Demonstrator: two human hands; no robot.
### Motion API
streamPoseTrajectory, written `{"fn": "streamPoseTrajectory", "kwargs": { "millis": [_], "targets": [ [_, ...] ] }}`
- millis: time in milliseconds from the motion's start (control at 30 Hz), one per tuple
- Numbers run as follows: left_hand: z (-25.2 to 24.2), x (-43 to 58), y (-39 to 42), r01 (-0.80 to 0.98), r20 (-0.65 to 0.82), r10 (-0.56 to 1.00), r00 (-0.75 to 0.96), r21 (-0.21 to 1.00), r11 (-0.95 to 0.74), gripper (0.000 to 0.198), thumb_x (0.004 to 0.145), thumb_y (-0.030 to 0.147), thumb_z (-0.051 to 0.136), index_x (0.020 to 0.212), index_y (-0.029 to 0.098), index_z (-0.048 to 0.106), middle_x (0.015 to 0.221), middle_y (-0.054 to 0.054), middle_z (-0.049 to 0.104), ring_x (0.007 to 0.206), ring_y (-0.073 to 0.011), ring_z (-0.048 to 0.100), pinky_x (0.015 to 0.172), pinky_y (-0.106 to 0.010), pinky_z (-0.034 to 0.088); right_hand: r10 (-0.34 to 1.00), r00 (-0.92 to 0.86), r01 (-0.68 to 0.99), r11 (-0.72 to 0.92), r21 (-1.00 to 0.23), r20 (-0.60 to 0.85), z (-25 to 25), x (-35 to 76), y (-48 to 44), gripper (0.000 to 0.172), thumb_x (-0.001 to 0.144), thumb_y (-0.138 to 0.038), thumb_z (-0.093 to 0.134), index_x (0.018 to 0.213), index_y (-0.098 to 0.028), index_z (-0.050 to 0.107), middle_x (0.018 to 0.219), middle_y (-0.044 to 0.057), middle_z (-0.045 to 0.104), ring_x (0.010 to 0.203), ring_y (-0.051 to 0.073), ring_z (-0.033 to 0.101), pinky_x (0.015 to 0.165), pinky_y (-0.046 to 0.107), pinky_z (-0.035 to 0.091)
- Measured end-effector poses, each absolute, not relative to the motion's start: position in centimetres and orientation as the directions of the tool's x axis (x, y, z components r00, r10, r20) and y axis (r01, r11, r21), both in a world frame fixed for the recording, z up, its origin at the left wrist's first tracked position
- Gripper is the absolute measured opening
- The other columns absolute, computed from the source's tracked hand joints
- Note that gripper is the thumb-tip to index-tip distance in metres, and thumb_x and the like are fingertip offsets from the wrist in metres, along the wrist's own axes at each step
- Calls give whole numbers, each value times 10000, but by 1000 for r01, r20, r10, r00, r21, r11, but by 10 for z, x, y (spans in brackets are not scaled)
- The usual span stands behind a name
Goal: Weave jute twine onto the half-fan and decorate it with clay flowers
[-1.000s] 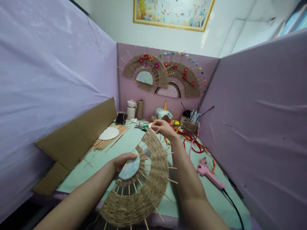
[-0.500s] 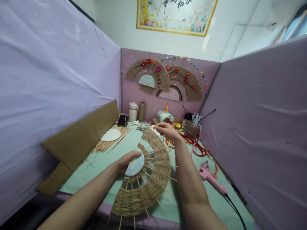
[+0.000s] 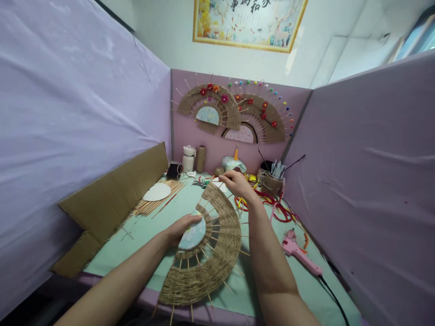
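A half-round woven fan [image 3: 228, 235] of brown twine on thin wooden sticks is held tilted over the front of the table. My left hand [image 3: 180, 227] grips its blue patterned half-disc centre [image 3: 194, 234], thumb on top and the other fingers hidden beneath. At the fan's upper end, my right hand [image 3: 234, 182] is closed in a pinch beside a stick tip. Whether a stick or a twine end is between those fingertips is too small to tell. Bare stick ends stick out past the fan's outer edge.
A pink glue gun [image 3: 301, 256] lies at right, its black cord trailing forward. Red cords [image 3: 282, 212] lie behind it. Sticks [image 3: 146, 207], a white oval piece [image 3: 157, 192] and leaning cardboard [image 3: 115, 199] are at left. Scissors [image 3: 200, 183] and a lidded jar [image 3: 189, 158] stand farther back.
My right hand has shifted slightly up and left at the fan's upper end. The fan has barely moved, and my left hand keeps its hold.
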State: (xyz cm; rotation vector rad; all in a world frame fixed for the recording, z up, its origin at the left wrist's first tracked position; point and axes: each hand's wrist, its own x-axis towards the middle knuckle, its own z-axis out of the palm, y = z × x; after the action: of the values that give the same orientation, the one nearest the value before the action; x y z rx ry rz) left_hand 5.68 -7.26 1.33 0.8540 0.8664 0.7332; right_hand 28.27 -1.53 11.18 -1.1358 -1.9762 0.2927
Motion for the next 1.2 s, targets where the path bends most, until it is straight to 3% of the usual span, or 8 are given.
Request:
{"fn": "streamPoseTrajectory", "kwargs": {
  "millis": [167, 300, 433, 600, 833, 1033, 1133, 1200],
  "targets": [
    [10, 56, -69, -218, -320, 833, 452, 866, 451, 195, 687, 273, 742, 728, 138, 607, 574, -25, 665, 470, -136, 597, 459, -213, 408, 773, -306, 615, 606, -505, 555, 115, 285, -17, 317, 910, -348, 509, 764, -166, 724, 765, 42, 609, 760, 150, 554, 742, 280, 393],
    [10, 53, -66, -247, -325, 836, 442, 852, 462, 172, 761, 279, 672, 686, 137, 610, 550, -33, 663, 451, -138, 596, 453, -217, 423, 832, -279, 503, 552, -665, 480, 115, 291, -22, 397, 889, -465, 515, 771, -151, 729, 669, 14, 576, 643, 127, 490, 638, 261, 371],
    [15, 50, -69, -266, -382, 808, 448, 806, 529, 225, 821, 290, 602, 672, 124, 629, 541, -52, 670, 425, -139, 595, 449, -220, 444, 898, -268, 241, 413, -878, 349, 109, 291, -21, 529, 815, -641, 531, 810, -144, 712, 558, -28, 447, 531, 100, 365, 518, 242, 288],
    [20, 61, -70, -377, -357, 806, 472, 744, 551, 250, 854, 307, 571, 707, 120, 650, 596, -71, 702, 489, -157, 644, 527, -237, 500, 918, -316, 57, 268, -962, 237, 102, 285, -12, 658, 747, -781, 481, 794, -165, 709, 549, -18, 421, 536, 114, 373, 510, 257, 293],
    [11, 80, -73, -420, -226, 889, 399, 816, 397, 158, 797, 281, 663, 815, 129, 627, 632, -46, 702, 496, -147, 640, 500, -226, 476, 928, -327, -51, 172, -984, 180, 97, 295, -11, 417, 648, -538, 769, 809, -157, 724, 591, -29, 525, 533, 78, 387, 522, 221, 281],
    [21, 82, -57, -492, -33, 921, 387, 838, 237, 303, 776, 316, 688, 1028, 171, 605, 839, -65, 729, 731, -195, 698, 681, -291, 525, 925, -373, -42, 55, -998, 67, 83, 293, 0, 442, 602, -510, 810, 795, -121, 729, 601, -2, 593, 537, 81, 453, 511, 212, 291],
    [37, 82, -27, -470, 1, 968, 252, 874, 121, 295, 786, 381, 669, 973, 157, 621, 824, -53, 716, 665, -164, 672, 604, -252, 487, 921, -389, -24, 30, -999, 37, 78, 290, 6, 455, 600, -513, 809, 807, -116, 729, 593, -1, 602, 528, 83, 461, 504, 211, 293],
    [46, 84, -6, -442, -62, 986, 155, 888, 125, 266, 804, 404, 651, 918, 164, 633, 695, -8, 683, 529, -106, 600, 520, -204, 426, 920, -390, -20, 25, -999, 31, 75, 289, 7, 454, 603, -512, 807, 813, -117, 729, 595, -1, 608, 523, 82, 461, 500, 211, 289]
  ]
}}
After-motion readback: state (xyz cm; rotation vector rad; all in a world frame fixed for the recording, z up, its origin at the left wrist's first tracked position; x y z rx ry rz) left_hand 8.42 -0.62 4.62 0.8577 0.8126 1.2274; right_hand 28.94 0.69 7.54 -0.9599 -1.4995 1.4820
